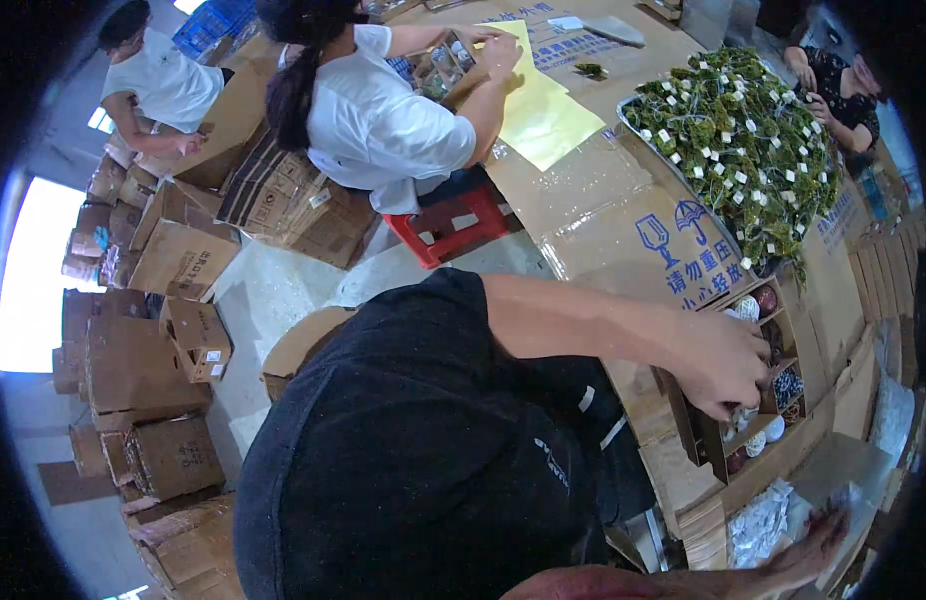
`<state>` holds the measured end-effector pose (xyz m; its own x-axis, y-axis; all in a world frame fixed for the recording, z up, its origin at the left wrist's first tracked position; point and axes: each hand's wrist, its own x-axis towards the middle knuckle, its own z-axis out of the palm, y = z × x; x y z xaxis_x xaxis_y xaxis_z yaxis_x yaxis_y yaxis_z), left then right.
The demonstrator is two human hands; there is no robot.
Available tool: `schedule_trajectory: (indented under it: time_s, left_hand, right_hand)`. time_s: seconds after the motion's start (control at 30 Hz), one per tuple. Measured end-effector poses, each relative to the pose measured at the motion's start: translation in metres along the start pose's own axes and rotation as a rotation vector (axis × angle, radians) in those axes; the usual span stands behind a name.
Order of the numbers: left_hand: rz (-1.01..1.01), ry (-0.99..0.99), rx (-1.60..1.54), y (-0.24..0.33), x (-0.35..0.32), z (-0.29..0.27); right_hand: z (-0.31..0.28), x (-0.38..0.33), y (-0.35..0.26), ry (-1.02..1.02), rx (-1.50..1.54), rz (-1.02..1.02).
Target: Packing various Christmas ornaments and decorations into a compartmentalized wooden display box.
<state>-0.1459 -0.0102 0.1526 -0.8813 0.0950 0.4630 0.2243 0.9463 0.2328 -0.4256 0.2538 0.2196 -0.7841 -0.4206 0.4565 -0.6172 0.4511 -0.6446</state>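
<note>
My left hand (721,366) reaches over a divided cardboard box (708,440), its fingers curled down into one compartment at small whitish pieces. What they grip, if anything, is hidden. Around it the compartments hold white balls (774,429), a dark red ball (765,300) and blue-and-white patterned pieces (786,388). At the lower right my right hand (821,545) hovers by a carton of clear plastic packets (763,522). Its fingers are smeared, and I see nothing plainly held in it.
A tray heaped with green moss-like bunches bearing white tags (735,150) stands beyond the box. A person in a white shirt (383,115) handles another divided box (448,70) beside yellow paper (543,115). A red stool (448,225) and stacked cartons (143,370) are at left.
</note>
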Motion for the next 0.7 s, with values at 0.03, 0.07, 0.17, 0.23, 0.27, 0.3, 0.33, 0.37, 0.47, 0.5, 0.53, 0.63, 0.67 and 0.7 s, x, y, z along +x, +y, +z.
schedule_trajectory:
  time_s: [0.03, 0.07, 0.17, 0.23, 0.27, 0.3, 0.33, 0.37, 0.47, 0.5, 0.53, 0.63, 0.67, 0.7]
  left_hand:
    - [-0.017, -0.005, -0.005, -0.002, 0.003, 0.006]
    - [-0.013, -0.020, -0.048, -0.006, 0.006, 0.008]
    - [-0.079, 0.099, -0.214, -0.016, -0.003, 0.009]
    - [-0.247, 0.078, -0.292, -0.013, -0.020, -0.012]
    - [-0.316, 0.102, -0.255, -0.017, -0.026, -0.008]
    - [-0.327, 0.108, -0.275, -0.015, -0.024, -0.014]
    - [-0.313, 0.105, -0.264, -0.015, -0.022, -0.017]
    - [-0.278, 0.077, -0.222, -0.015, -0.018, -0.017]
    - [-0.258, 0.029, -0.125, -0.010, -0.011, -0.024]
    - [-0.254, 0.020, -0.153, -0.009, -0.012, -0.026]
    - [-0.250, 0.012, -0.180, -0.010, -0.012, -0.027]
    - [-0.247, 0.037, -0.214, -0.020, -0.023, -0.020]
    - [-0.240, 0.056, -0.215, -0.021, -0.025, -0.020]
    - [-0.239, 0.041, -0.175, -0.019, -0.025, -0.023]
  right_hand:
    - [0.011, -0.002, 0.000, -0.054, 0.085, -0.045]
    - [0.025, -0.007, -0.005, -0.095, 0.156, -0.078]
    - [0.063, -0.024, -0.066, -0.485, 0.180, -0.228]
    - [0.093, -0.034, -0.123, -0.611, 0.131, -0.423]
    - [0.103, -0.035, -0.133, -0.654, 0.168, -0.499]
    - [0.108, -0.030, -0.139, -0.691, 0.111, -0.596]
    - [0.111, -0.031, -0.146, -0.677, 0.153, -0.665]
    - [0.112, -0.034, -0.143, -0.667, 0.106, -0.698]
    - [0.114, -0.035, -0.136, -0.657, 0.067, -0.827]
    - [0.116, -0.036, -0.135, -0.668, 0.036, -0.903]
    - [0.117, -0.037, -0.135, -0.679, 0.006, -0.980]
    - [0.124, -0.038, -0.140, -0.644, -0.018, -1.080]
    - [0.123, -0.036, -0.141, -0.634, -0.046, -1.111]
    - [0.123, -0.033, -0.143, -0.610, -0.042, -1.138]
